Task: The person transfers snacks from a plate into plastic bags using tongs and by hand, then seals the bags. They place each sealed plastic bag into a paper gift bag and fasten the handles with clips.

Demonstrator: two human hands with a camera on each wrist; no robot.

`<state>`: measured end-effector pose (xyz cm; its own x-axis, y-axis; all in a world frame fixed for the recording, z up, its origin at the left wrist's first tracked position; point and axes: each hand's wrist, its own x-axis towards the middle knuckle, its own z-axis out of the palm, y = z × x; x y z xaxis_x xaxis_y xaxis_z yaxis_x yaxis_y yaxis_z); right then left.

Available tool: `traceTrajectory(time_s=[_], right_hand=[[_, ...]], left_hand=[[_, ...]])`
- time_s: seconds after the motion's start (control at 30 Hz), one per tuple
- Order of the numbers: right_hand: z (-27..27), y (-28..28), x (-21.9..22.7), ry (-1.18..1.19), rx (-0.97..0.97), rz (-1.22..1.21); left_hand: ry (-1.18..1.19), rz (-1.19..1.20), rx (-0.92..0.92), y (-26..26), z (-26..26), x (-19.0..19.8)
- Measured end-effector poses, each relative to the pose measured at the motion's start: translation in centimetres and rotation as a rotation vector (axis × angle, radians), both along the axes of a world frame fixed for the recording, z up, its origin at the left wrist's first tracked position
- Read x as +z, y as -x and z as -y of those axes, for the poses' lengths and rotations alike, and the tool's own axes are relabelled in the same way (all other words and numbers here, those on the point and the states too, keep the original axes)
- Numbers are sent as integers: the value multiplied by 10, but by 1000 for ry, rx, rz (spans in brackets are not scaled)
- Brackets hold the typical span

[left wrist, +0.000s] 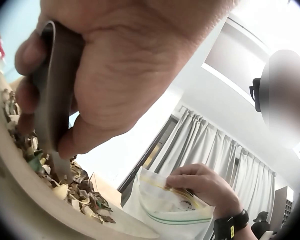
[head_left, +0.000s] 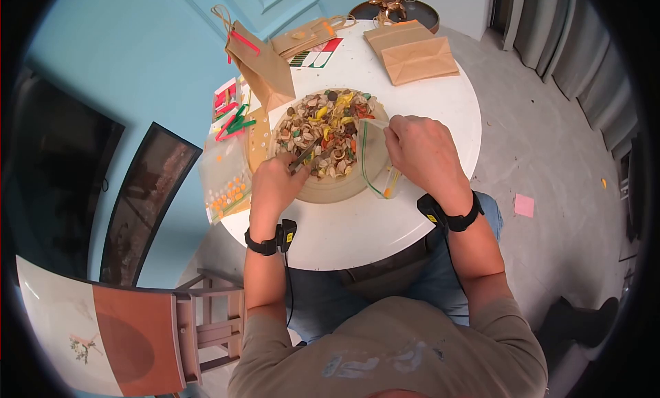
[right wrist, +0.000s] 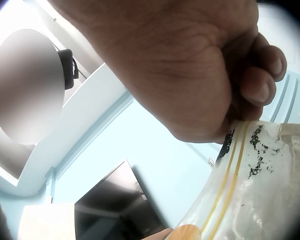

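A wide round bowl [head_left: 330,192] on the white table holds a heap of potpourri [head_left: 323,126], dried petals and chips in brown, yellow, green and orange. My left hand [head_left: 277,181] is at its near left rim and grips metal tongs [left wrist: 57,90], a bent strip between thumb and fingers. The tongs' tips point down into the potpourri. Over the bowl's right side, my right hand [head_left: 425,150] pinches the top edge of a clear zip bag [head_left: 375,154] with a green seal line. The bag hangs with its mouth toward the bowl, and a few bits show inside.
Brown paper bags stand at the back left [head_left: 265,71] and lie at the back right [head_left: 416,54]. Red and green strips [head_left: 236,123] and a zip bag with orange dots [head_left: 230,191] lie left of the bowl. Behind the table is a dark round tray [head_left: 423,16].
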<state>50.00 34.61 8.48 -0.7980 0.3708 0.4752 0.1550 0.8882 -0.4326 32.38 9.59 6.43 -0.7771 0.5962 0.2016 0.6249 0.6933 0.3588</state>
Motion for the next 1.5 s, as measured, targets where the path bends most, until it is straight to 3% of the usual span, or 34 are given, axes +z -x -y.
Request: traceTrajectory(time_s=[0.2, 0.27, 0.6, 0.77, 0.87, 0.97, 1.0, 1.03, 1.13, 1.27, 1.37, 1.5], right_hand=[[0, 0, -1, -28, 21, -25], [0, 0, -1, -25, 21, -25], [0, 1, -1, 9, -3, 10], [1, -1, 0, 12, -2, 31], [4, -1, 3, 25, 7, -1], [0, -1, 6, 37, -10, 8], [-1, -2, 6, 28, -15, 15], [-1, -3, 6, 20, -19, 23], [0, -4, 4, 15, -4, 4], [1, -6, 5, 6, 13, -23], [-1, -7, 6, -12, 8, -13], [-1, -5, 5, -11, 2, -23]], left_hand=[[-20, -8, -48, 3, 1, -5], [-75, -107, -105, 5, 5, -13], [-47, -128, -67, -34, 25, 24], [-194, -139, -192, -72, 11, 41], [-59, -98, -296, -95, -9, 44], [-135, -124, -326, -92, -1, 37], [-140, -33, -224, -91, 6, 44], [-134, -35, -225, -82, 12, 48], [-111, -122, 20, -34, 31, 50], [-152, -93, 190, 54, 41, 24], [-197, 12, 131, 88, 40, -1], [-188, 187, 109, 73, 35, -3]])
